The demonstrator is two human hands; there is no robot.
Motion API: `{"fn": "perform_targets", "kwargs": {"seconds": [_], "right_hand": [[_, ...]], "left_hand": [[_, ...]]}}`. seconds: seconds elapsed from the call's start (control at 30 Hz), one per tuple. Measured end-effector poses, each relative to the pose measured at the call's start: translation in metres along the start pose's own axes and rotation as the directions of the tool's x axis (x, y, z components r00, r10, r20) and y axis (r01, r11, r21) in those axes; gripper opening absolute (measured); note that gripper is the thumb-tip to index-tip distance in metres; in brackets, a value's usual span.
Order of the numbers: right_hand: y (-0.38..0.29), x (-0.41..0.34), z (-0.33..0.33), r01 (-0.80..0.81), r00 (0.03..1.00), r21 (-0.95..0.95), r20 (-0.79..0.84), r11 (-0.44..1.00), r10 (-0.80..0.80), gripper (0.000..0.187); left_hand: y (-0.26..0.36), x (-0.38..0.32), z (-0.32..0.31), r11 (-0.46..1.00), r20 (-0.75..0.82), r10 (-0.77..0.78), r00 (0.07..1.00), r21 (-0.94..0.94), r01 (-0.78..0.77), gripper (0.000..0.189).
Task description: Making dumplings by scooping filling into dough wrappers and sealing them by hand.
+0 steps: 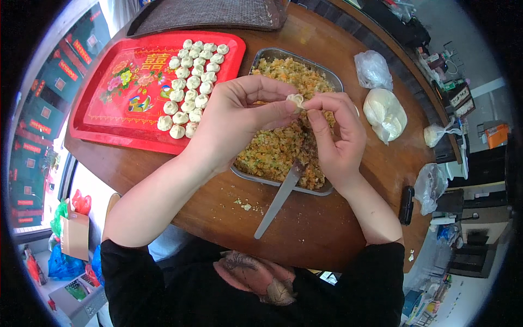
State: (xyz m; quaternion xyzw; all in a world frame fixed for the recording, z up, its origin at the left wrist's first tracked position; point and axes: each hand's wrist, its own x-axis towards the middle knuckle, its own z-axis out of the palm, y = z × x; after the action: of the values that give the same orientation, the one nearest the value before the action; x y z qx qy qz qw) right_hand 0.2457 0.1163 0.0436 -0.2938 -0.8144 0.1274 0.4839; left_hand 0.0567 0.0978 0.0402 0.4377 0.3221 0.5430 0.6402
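Between my two hands, above the filling, is a small pleated dough dumpling [295, 99]. My left hand [239, 112] holds its body with thumb and fingers. With thumb and forefinger, my right hand [342, 139] pinches the dough at its right side. Below lies a rectangular metal pan [261, 184] heaped with chopped filling [265, 153] in orange, green and pale bits; my hands hide part of it. A flat grey spatula [280, 200] rests with one end in the filling and its other end out over the table.
Left of the pan, a red floral tray [92, 118] carries rows of finished dumplings [191, 95]. A dark tray [204, 16] lies behind it. On the wooden table [327, 229]'s right side are a bagged dough lump [385, 112], clear plastic bags [372, 69] and a black object [406, 204].
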Motion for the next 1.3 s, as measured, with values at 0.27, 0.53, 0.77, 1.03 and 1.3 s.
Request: {"fn": "perform_targets", "kwargs": {"seconds": [0.27, 0.53, 0.77, 1.03, 1.3], "right_hand": [[0.007, -0.006, 0.003, -0.075, 0.996, 0.109, -0.043, 0.991, 0.080, 0.013], [0.001, -0.002, 0.001, -0.051, 0.997, 0.068, -0.053, 0.996, 0.054, 0.014], [-0.002, -0.001, 0.000, -0.023, 0.999, 0.019, -0.042, 1.000, 0.024, 0.011], [-0.004, -0.002, 0.001, 0.027, 0.994, -0.069, 0.109, 0.997, -0.020, 0.013], [-0.001, -0.003, 0.003, 0.031, 0.992, -0.056, 0.124, 0.998, -0.024, 0.012]], "left_hand": [[0.003, -0.001, 0.000, 1.000, 0.009, -0.013, 1.000, 0.024, 0.013, 0.022], [0.004, -0.002, 0.001, 1.000, -0.010, -0.019, 1.000, 0.004, 0.019, 0.020], [0.004, -0.002, 0.002, 0.999, -0.019, -0.024, 1.000, 0.021, 0.024, 0.022], [0.002, -0.001, 0.000, 0.997, -0.010, -0.026, 1.000, 0.072, 0.027, 0.019], [0.004, -0.002, 0.000, 0.994, 0.001, -0.034, 0.999, 0.106, 0.033, 0.021]]}}
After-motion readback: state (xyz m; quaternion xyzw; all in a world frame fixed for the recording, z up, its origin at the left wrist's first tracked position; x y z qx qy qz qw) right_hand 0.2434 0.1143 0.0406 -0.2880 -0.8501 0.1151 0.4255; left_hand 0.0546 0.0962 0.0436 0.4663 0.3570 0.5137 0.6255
